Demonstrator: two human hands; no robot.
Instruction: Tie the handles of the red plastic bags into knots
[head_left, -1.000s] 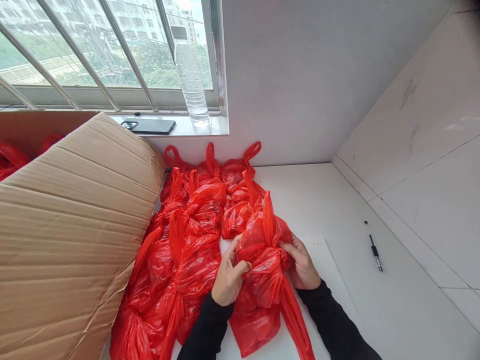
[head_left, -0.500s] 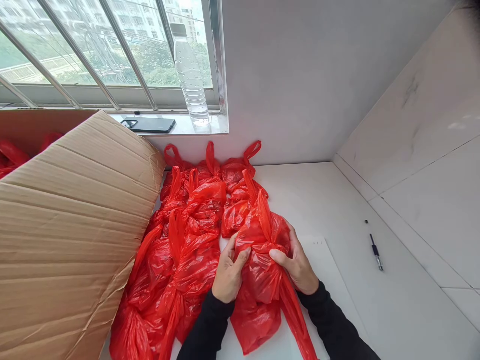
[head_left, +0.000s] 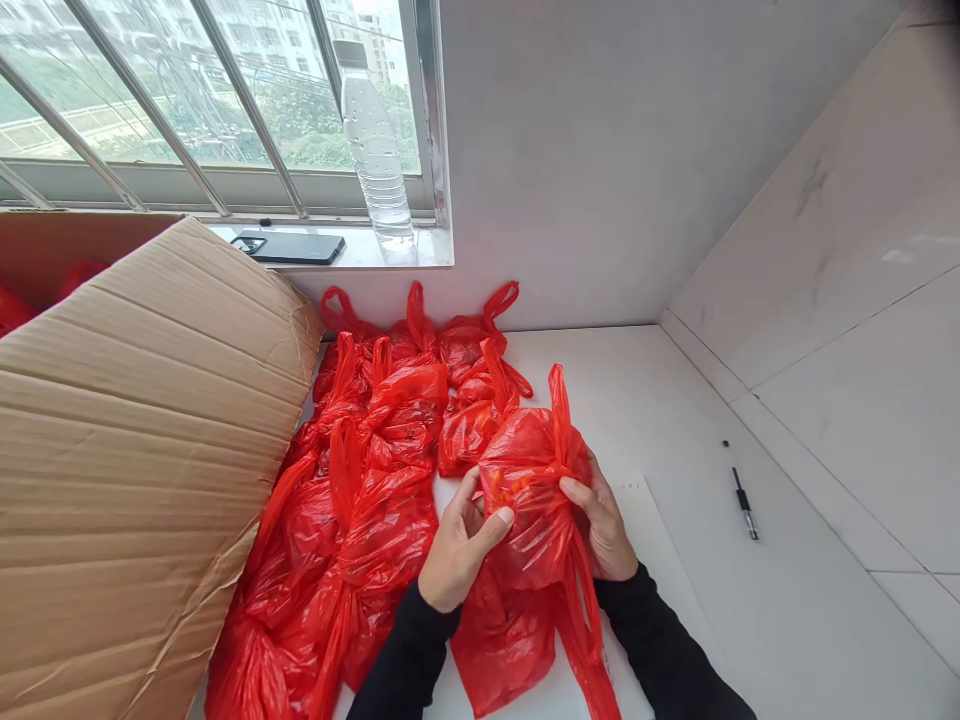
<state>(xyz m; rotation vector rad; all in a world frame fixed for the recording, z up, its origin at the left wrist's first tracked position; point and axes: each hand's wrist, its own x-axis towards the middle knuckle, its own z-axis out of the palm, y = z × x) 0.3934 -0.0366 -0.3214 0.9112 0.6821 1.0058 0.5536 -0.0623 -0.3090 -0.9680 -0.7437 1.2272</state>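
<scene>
Between my two hands is a knotted red plastic bag (head_left: 529, 500), its handle loop standing up and its loose ends hanging toward me. My left hand (head_left: 461, 540) grips the bag's left side, thumb on the front. On the other side my right hand (head_left: 604, 515) holds it near the knot, with the thumb in front and the other fingers mostly hidden behind. Orange-yellow contents show faintly through the plastic. Several more knotted red bags (head_left: 390, 520) lie packed together to the left and behind. Another red bag (head_left: 471, 430) sits just beyond the held one.
A cardboard box (head_left: 150, 450) with red bags inside stands at the left. On the windowsill are a phone (head_left: 292, 247) and a water bottle (head_left: 379, 160). A pen (head_left: 745, 505) and its small cap (head_left: 725, 443) lie at the right, near the tiled wall (head_left: 847, 350).
The held bag has turned in my hands: its upper handle now stands straighter and farther right, and orange-yellow contents show at the front. The whole view has shifted slightly.
</scene>
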